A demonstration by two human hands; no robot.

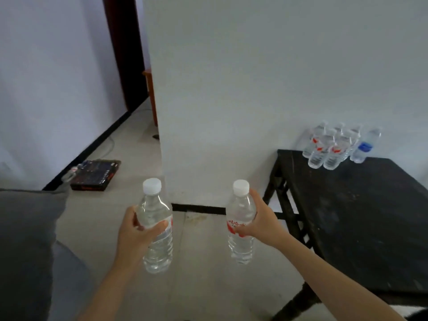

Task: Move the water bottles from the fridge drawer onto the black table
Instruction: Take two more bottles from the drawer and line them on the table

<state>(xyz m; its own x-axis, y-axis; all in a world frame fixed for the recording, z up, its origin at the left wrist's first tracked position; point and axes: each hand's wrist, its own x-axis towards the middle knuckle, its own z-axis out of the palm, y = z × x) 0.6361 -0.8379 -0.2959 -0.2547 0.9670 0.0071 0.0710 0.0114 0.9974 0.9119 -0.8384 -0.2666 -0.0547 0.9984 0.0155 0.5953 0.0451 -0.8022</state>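
The black worktop stands to my right, and a cluster of water bottles stands upright at its far corner, a blue-labelled bottle just beside them. Left of the worktop, above the floor, I hold two more upright — my left grip wraps round the left bottle, my right grip round the red-labelled bottle.

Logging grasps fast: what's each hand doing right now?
Left hand: grips a clear water bottle, upright.
Right hand: grips a red-labelled water bottle, upright.
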